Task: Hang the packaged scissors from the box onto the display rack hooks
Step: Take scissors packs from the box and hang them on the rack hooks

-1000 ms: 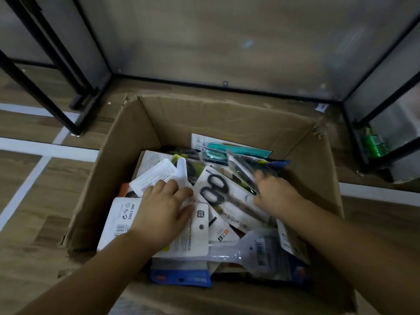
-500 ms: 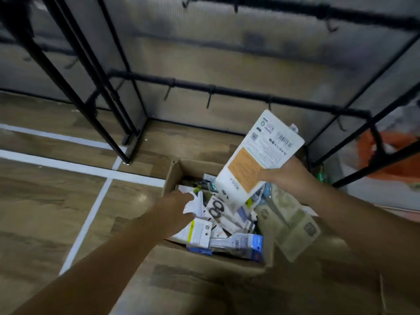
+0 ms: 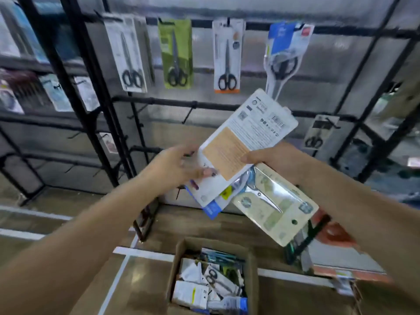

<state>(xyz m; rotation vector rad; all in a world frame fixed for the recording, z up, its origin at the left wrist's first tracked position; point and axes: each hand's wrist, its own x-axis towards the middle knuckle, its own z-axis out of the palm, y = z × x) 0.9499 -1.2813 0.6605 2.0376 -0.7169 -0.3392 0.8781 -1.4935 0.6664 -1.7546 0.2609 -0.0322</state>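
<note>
My right hand (image 3: 276, 161) grips a fan of scissors packages in front of the black display rack (image 3: 172, 104). On top is a white package (image 3: 246, 142) with its printed back toward me, and a pale green package (image 3: 276, 204) with silver scissors hangs below it. My left hand (image 3: 176, 168) touches the white package's lower left edge with its fingers. The cardboard box (image 3: 212, 278) sits on the floor below, holding several more packages. Several packaged scissors (image 3: 226, 55) hang on the rack's top row.
Bare hooks (image 3: 188, 114) stick out of the rack's middle bar. A package (image 3: 319, 133) hangs on that bar at the right. Another rack with hanging goods (image 3: 54, 92) stands to the left. White tape lines cross the wooden floor.
My view has risen from the box to the rack. My right hand lifted the packages up to the rack, and my left hand left the box and came to the white package.
</note>
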